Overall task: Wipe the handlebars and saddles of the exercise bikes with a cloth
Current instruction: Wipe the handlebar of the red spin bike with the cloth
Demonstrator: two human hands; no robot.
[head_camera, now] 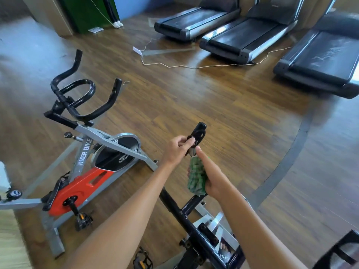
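Left hand [177, 150]: fingers curled, pinching the black end of the near bike's handlebar grip [198, 135] from the left side.
Right hand [210, 176]: grasping a bunched green cloth [196, 176] in the palm; index finger extended, tip touching the bar just below the grip.
Cloth position: hanging under the right hand, beside the bar rather than wrapped round it; no visible contact with the grip end.
Near bike [194, 230]: directly below the camera; black handlebar stem rising from the lower frame edge up to the hands. Saddle not in view.
Step in hand (judgement): near handlebar being steadied for wiping; coverage so far not determinable.
Risk, cloth: loosely bunched; likely to slide off the bar or miss the far side of the grip unless wrapped round.
Risk, bar end: something looks loose or ring-like at the grip tip; could shift or pull off under a hard tug.
Second bike [93, 164]: grey and red frame, to the left on the wooden floor [213, 105]; black handlebars [81, 98] well apart from the hands.
Obstructions: second bike's base legs and pedal [83, 220] near the path between the bikes.
Further off: three treadmills [252, 35] at upper right, white cable [194, 66] trailing across the floor in front of them; tripping hazard if approached.
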